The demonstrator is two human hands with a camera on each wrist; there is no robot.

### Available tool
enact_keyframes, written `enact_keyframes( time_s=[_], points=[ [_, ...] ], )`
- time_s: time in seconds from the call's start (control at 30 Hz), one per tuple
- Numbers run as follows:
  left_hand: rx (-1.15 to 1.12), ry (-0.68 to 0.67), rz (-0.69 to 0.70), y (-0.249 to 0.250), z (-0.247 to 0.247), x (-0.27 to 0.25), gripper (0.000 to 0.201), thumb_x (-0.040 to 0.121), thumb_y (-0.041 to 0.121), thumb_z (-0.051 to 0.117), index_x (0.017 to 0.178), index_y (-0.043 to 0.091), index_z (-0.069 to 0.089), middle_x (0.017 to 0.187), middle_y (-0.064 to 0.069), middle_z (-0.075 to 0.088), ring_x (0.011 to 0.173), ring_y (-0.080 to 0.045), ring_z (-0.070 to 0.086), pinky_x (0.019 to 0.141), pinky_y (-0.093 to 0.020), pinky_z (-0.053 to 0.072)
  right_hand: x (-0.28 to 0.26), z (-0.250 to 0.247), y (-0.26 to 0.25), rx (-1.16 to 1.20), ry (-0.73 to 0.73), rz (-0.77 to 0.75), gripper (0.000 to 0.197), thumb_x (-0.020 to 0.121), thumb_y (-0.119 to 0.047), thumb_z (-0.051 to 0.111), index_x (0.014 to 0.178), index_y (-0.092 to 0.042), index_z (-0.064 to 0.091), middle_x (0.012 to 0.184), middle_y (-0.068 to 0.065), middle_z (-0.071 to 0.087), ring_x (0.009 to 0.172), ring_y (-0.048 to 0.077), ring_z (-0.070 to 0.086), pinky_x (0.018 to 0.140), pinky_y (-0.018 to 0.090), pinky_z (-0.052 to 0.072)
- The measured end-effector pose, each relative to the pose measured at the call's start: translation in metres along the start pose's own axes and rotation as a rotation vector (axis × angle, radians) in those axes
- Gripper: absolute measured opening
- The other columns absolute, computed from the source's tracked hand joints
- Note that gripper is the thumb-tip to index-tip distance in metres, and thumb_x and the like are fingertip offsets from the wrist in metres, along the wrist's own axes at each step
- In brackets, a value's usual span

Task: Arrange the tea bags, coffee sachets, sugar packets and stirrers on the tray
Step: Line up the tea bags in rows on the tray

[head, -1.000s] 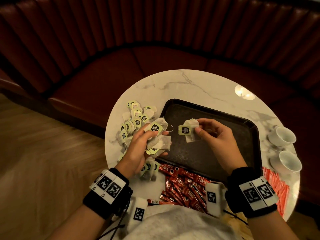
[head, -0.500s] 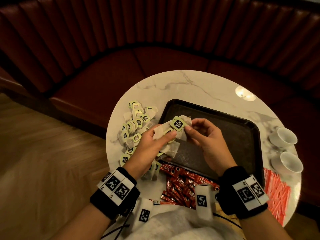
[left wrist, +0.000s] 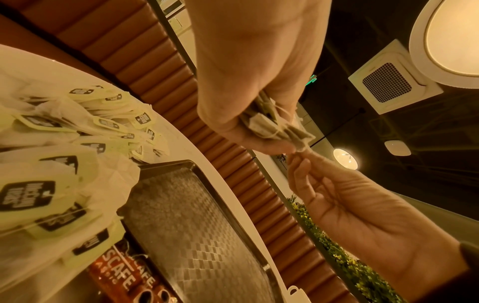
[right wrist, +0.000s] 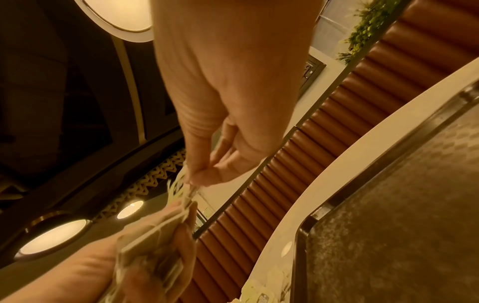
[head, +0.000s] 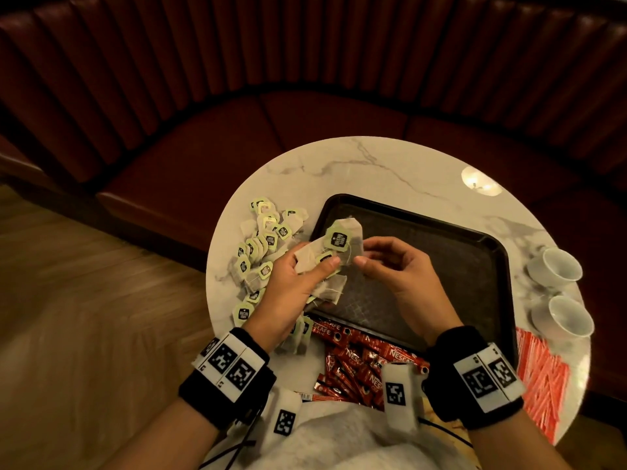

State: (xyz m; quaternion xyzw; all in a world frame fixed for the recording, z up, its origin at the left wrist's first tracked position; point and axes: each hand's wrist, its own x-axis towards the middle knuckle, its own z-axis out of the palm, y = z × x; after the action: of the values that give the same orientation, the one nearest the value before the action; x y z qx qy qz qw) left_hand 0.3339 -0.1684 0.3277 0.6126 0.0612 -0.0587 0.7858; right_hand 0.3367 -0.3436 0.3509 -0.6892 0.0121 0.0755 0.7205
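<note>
Head view: my left hand (head: 291, 283) grips a bunch of tea bags (head: 334, 252) over the tray's (head: 475, 266) near-left corner; my right hand (head: 393, 269) pinches the top bag's edge, touching it. The bare tray floor lies right and ahead, room to set them down.

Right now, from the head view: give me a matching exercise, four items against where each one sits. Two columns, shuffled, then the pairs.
Items:
1. loose tea bags
2. coffee sachets
3. white cups
4. tea bag stack

Places:
A. in the left hand, over the tray
B. table's right edge
C. table, left of the tray
D. table, near side of the tray

Pairs: 1-C, 2-D, 3-B, 4-A
</note>
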Motion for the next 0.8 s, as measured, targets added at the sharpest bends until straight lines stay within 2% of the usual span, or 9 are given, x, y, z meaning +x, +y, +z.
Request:
enact_keyframes(
  time_s=[0.1,0.23,0.33,0.43,0.53,0.7,0.8],
  points=[
    [0.005,-0.003,0.018,-0.001,0.000,0.001,0.023,0.085,0.007,0.070,0.104,0.019,0.066,0.098,-0.002,0.075,0.093,-0.014,0.070,0.079,-0.022,0.054,-0.001,-0.001,-0.003,-0.040,-0.018,-0.036,0.019,0.084,-0.016,0.073,0.103,-0.015,0.073,0.100,0.001,0.075,0.097,0.012,0.070,0.084,0.020,0.054],
    [-0.049,-0.005,0.040,0.005,-0.001,0.002,0.033,0.079,0.010,0.074,0.110,0.013,0.065,0.102,-0.007,0.074,0.094,-0.018,0.070,0.074,-0.024,0.056,0.001,-0.005,0.001,-0.002,0.032,-0.045,0.017,0.083,-0.021,0.072,0.100,-0.018,0.073,0.102,0.004,0.074,0.099,0.016,0.069,0.087,0.024,0.053],
    [-0.055,-0.018,0.044,0.011,-0.001,0.002,0.043,0.071,0.019,0.077,0.111,0.020,0.065,0.099,-0.002,0.075,0.090,-0.018,0.072,0.064,-0.028,0.058,0.002,-0.004,0.004,0.043,0.027,-0.017,0.021,0.079,-0.020,0.072,0.099,-0.014,0.071,0.101,0.006,0.075,0.096,0.017,0.070,0.084,0.024,0.055],
    [-0.045,-0.028,0.046,0.010,-0.001,0.004,0.043,0.071,0.019,0.077,0.112,0.021,0.065,0.102,-0.003,0.075,0.096,-0.020,0.071,0.072,-0.031,0.059,0.002,0.003,0.006,0.184,0.018,0.023,0.022,0.077,-0.013,0.069,0.098,-0.006,0.068,0.098,0.008,0.075,0.089,0.016,0.072,0.077,0.021,0.057],
    [-0.050,-0.034,0.044,0.008,0.001,0.003,0.037,0.074,0.013,0.076,0.109,0.015,0.065,0.103,-0.009,0.074,0.099,-0.025,0.070,0.082,-0.035,0.057,0.002,0.006,0.009,0.265,0.033,0.041,0.020,0.079,-0.009,0.067,0.099,-0.005,0.066,0.095,0.011,0.073,0.085,0.016,0.072,0.077,0.020,0.058],
    [-0.057,-0.016,0.067,0.008,0.001,0.003,0.025,0.079,0.005,0.074,0.100,0.017,0.068,0.097,-0.006,0.075,0.094,-0.021,0.072,0.077,-0.026,0.056,0.000,0.008,0.007,0.279,0.009,0.054,0.024,0.081,-0.011,0.066,0.104,-0.004,0.064,0.101,0.011,0.073,0.089,0.018,0.071,0.082,0.024,0.058],
    [-0.038,0.000,0.088,0.007,0.000,0.005,0.025,0.080,0.003,0.074,0.099,0.018,0.068,0.095,-0.004,0.076,0.091,-0.019,0.071,0.076,-0.026,0.056,0.001,0.008,0.002,0.318,-0.003,0.060,0.028,0.081,-0.013,0.065,0.109,-0.007,0.065,0.106,0.009,0.074,0.087,0.015,0.070,0.079,0.024,0.058]
  ],
)
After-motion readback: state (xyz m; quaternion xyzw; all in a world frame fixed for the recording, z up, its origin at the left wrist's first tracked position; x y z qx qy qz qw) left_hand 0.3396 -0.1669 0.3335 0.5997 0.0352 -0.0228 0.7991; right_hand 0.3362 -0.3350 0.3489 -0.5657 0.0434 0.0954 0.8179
